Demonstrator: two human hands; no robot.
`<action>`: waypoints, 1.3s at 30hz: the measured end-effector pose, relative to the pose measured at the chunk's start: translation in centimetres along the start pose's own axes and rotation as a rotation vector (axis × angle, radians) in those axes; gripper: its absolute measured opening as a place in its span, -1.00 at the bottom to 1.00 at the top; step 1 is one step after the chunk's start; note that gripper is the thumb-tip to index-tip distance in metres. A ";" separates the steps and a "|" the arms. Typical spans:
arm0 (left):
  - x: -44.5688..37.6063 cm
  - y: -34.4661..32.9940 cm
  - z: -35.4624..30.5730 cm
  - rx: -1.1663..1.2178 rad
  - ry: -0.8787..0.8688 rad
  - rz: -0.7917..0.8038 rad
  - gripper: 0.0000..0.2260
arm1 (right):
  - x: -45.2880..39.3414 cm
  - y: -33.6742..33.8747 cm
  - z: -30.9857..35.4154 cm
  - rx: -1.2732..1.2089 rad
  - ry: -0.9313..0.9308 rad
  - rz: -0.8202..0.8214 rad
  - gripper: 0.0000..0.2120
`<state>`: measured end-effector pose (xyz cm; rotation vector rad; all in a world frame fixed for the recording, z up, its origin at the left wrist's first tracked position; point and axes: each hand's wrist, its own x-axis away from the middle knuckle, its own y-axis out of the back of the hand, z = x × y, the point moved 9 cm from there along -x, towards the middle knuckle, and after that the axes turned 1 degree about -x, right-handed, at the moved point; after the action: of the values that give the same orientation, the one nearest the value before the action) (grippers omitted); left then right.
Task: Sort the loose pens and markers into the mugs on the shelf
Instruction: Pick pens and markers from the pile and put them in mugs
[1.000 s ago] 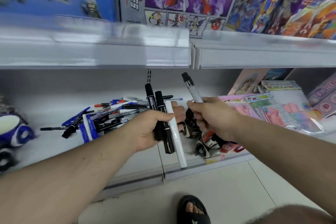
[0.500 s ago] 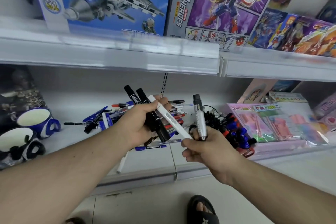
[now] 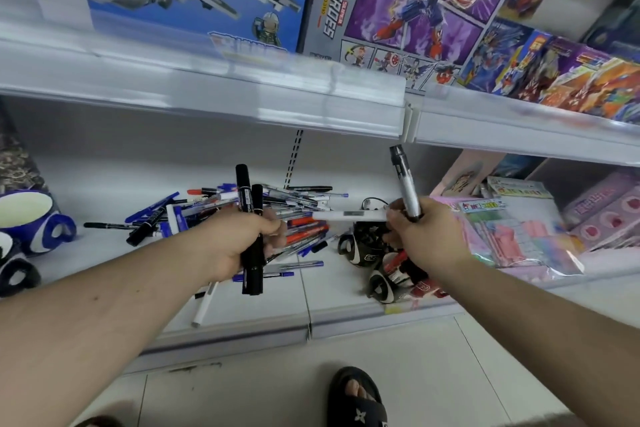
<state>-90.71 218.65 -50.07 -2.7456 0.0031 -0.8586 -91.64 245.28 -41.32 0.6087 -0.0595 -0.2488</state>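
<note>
while left hand (image 3: 239, 239) grips two black markers (image 3: 252, 236), white marker (image 3: 349, 216) has passed to right hand (image 3: 419, 236), now pinching it beside silver marker (image 3: 406, 184); sorting ongoing, pen pile (image 3: 221, 215) still on shelf (image 3: 339, 308), blue mug (image 3: 31, 218) far left.

The two black markers (image 3: 252, 236) look like smooth, slightly glossy plastic with printed paper-like labels, and the silver marker (image 3: 407, 189) at one o'clock from them has a shiny metallic-looking barrel with a dark matt cap. The white pen (image 3: 349, 216) lying between them is smooth matt plastic. At nine o'clock the blue and white mug (image 3: 31, 218) looks glazed and glossy, on a shelf (image 3: 242, 305) of smooth white painted metal.
</note>
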 end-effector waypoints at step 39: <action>-3.0 2.2 -1.2 -0.018 0.116 -0.035 -0.72 | -19.9 -12.1 -6.9 0.645 0.205 0.196 -0.72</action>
<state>-93.67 216.46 -51.32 -2.7154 -0.0148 -1.0309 -112.60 244.56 -53.56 1.2594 0.0008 0.0324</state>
